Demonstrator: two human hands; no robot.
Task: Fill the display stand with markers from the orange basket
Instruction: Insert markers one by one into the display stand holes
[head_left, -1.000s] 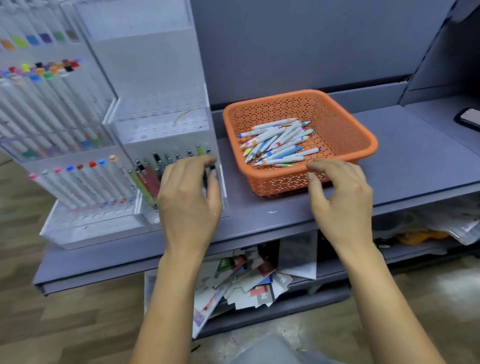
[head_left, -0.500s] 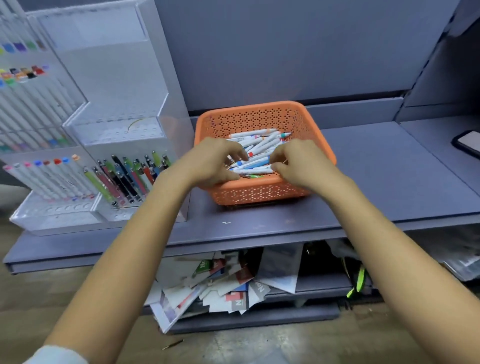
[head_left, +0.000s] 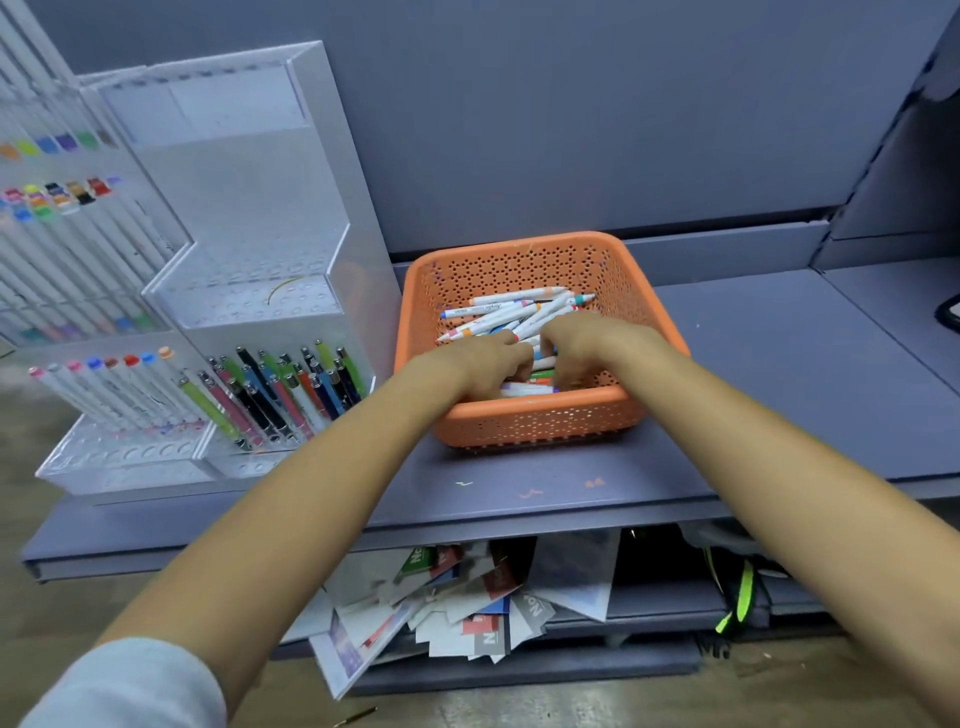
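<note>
Small print along the white barrels of the markers (head_left: 511, 310), too fine to read. Legible only at lower centre of the frame: white "No" on a green card and on a grey one among the papers (head_left: 467, 603) under the shelf (head_left: 779, 332). Faint yellow and orange scribbles near the shelf's front edge, no words.

Left hand (head_left: 480, 358) inside the basket (head_left: 535, 421), grip clenched, fingers curled under into the pile and closed round markers near the front wall. Right hand (head_left: 584, 340) just beside it, almost knuckle to knuckle, grip likewise curled down round markers. Fingertips buried, number held not countable.

One orange basket, centre of the frame, on the shelf, just right of the stand (head_left: 244, 306). Markers loose inside it, a dozen or more showing, the rest hidden by the two hands.

One clear tiered stand, left of the frame. Bottom left tier: eight white markers in a row, caps pink, grey, pink, blue, dark red, red, blue, orange. Bottom right tier: slim pens (head_left: 283, 395) leaning, roughly twenty, too crowded for an exact count, with green, pink, black, blue and orange among them. Upper tiers at far left: more capped markers, blurred.

Two bare forearms, one pale sleeve (head_left: 130, 686) at lower left.
</note>
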